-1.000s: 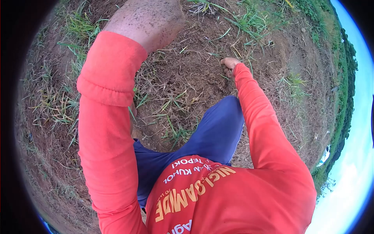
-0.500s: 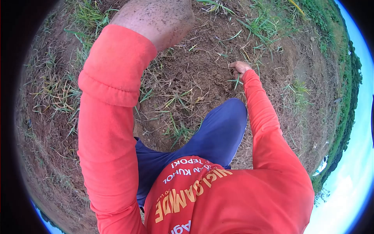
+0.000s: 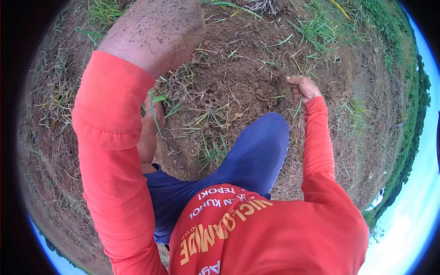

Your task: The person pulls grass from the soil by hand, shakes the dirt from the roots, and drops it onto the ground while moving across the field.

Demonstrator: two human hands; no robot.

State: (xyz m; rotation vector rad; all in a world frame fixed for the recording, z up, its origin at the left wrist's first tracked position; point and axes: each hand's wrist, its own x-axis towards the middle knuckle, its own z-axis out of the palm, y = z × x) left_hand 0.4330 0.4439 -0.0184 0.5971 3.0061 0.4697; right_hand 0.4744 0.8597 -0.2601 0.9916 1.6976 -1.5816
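Note:
At the top left, my left hand (image 3: 160, 34) is speckled with soil, and its fingers lie beyond the upper edge of the picture. A long grass blade (image 3: 229, 5) runs beside it; whether the hand holds it is hidden. My right hand (image 3: 305, 89) is low over the brown soil (image 3: 252, 78), its fingers curled together. A thin green grass blade (image 3: 299, 107) hangs from under these fingers and appears to be held in them. Red sleeves cover both arms.
My knee in blue cloth (image 3: 261, 142) rises between the arms. A bare foot (image 3: 156, 112) rests on the ground at left. Green tufts (image 3: 318, 32) and dry grass (image 3: 215, 114) grow around the dug soil. A yellow strip (image 3: 340, 10) lies at the top right.
My right hand has drawn right and slightly down, the green blade moving with it. My left hand has shifted left and down, uncovering the bare foot.

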